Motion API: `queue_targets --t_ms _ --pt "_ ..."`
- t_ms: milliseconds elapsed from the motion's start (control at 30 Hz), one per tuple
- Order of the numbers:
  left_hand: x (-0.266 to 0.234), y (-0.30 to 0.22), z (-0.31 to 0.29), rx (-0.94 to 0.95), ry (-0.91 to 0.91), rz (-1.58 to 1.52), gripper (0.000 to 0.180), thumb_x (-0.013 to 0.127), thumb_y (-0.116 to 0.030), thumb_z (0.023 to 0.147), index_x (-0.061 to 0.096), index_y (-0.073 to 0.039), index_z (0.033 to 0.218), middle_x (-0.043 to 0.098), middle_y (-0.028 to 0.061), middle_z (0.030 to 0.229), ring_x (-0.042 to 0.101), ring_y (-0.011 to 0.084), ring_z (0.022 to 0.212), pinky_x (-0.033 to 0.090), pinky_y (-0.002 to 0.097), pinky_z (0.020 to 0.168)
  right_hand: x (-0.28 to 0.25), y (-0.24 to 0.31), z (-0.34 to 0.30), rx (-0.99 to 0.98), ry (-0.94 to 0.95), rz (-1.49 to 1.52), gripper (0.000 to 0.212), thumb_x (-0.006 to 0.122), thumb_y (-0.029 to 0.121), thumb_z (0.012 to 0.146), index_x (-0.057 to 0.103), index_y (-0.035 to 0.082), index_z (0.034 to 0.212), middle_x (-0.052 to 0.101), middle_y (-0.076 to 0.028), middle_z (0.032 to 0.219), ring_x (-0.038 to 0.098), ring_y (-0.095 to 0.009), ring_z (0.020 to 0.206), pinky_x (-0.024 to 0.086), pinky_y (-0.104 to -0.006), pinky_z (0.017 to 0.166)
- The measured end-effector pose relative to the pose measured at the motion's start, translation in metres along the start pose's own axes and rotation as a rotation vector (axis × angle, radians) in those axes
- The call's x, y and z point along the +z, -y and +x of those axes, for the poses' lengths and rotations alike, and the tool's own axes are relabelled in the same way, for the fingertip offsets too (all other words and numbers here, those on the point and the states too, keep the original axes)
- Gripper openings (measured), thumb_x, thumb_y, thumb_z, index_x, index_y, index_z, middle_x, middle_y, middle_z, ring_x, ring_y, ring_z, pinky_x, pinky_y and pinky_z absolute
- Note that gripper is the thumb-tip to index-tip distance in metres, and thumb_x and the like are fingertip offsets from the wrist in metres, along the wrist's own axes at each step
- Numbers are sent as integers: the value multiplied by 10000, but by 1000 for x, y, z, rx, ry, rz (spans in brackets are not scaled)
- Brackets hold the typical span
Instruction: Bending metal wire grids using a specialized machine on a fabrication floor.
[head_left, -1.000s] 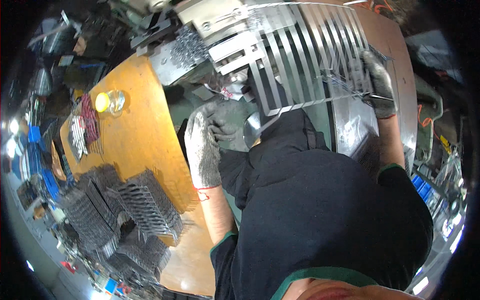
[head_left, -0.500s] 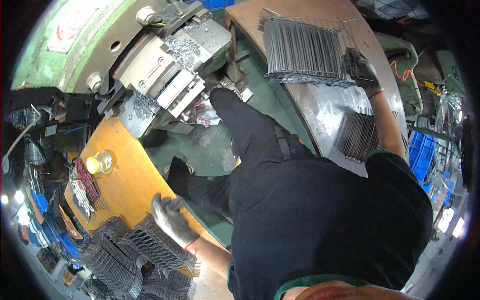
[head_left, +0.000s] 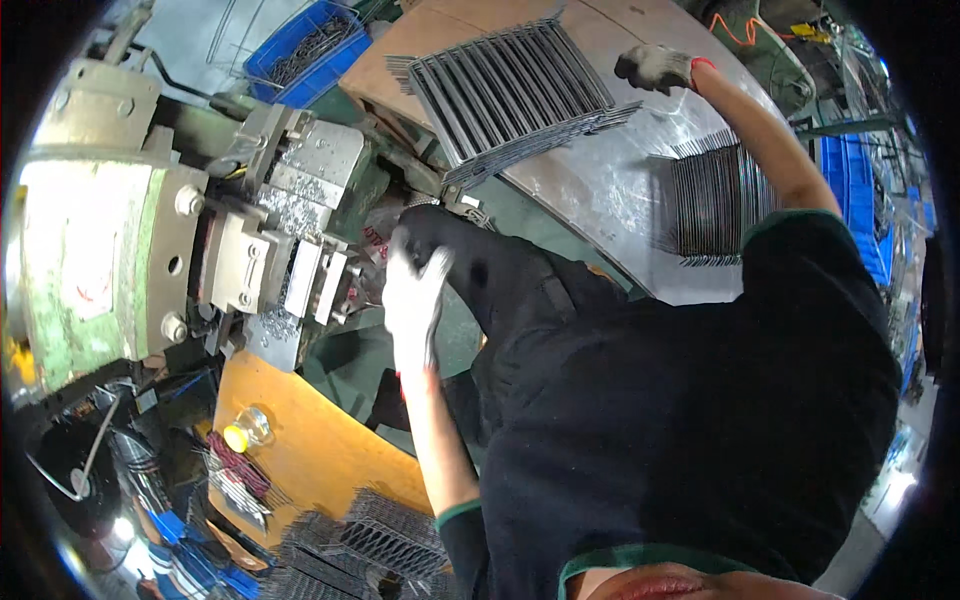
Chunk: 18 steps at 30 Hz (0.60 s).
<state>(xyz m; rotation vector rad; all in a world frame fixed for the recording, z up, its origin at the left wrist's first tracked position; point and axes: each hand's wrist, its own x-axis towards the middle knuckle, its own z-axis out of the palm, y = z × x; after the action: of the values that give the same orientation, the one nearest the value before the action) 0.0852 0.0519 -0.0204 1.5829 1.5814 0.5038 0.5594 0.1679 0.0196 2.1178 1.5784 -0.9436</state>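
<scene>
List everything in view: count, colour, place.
Right table: one, brown and grey, upper right
Orange table: one, orange, lower left
Large wire stack: one, grey, right table
Small wire stack: one, grey, right table
Other wire stacks: several, grey, orange table
Jar: one, clear, orange table
Bundle: one, red, orange table
Bins: at least two, blue, top and right
Machine: one, green, left
Left hand: one, white-gloved, beside machine
Right hand: one, white-gloved, over right table

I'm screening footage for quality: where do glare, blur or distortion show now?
In the head view, glare washes out part of the green machine; the left hand looks overexposed and slightly smeared; bright reflections patch the grey tabletop; fisheye curves its edges and leaves black corners.
</scene>
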Motion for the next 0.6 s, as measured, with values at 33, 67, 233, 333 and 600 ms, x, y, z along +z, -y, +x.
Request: queue_targets --t_ms 33,67,233,333,600 --pt "17 -3 24 54 3 112 806 681 -428 775 352 -25 1391 451 224 1358 458 345 1246 363 388 1031 5 -12 1 9 -2 20 453 611 127 760 555 63 1205 616 -90 796 574 -162 575 490 -328 486" --pt "29 -12 45 86 24 226 841 687 -445 765 333 -19 1398 449 242 1350 462 361 1236 370 392 1026 13 -27 8 -124 105 -125 585 658 150 706 495 54 1260 631 -114 867 597 -195 601 503 -349 497" --pt "70 1 99 140 71 313 638 718 -456 737 537 -56 1200 609 202 1107 603 362 992 493 415 817 40 -8 -12 -249 78 -242 742 760 284 654 451 119 1308 636 -127 1000 631 -235 709 512 -386 666" --pt "72 -1 100 128 34 238 493 720 -436 744 620 -86 1075 662 164 933 640 346 878 509 416 742 43 2 1 -304 37 -206 578 780 368 678 541 118 1142 617 -74 734 577 -188 572 476 -339 515" --pt "76 0 103 299 72 490 338 671 -374 803 672 -112 1016 663 159 825 648 346 742 512 419 639 94 -60 60 -234 55 48 183 720 286 740 647 136 814 609 -24 621 598 -167 534 471 -326 488"
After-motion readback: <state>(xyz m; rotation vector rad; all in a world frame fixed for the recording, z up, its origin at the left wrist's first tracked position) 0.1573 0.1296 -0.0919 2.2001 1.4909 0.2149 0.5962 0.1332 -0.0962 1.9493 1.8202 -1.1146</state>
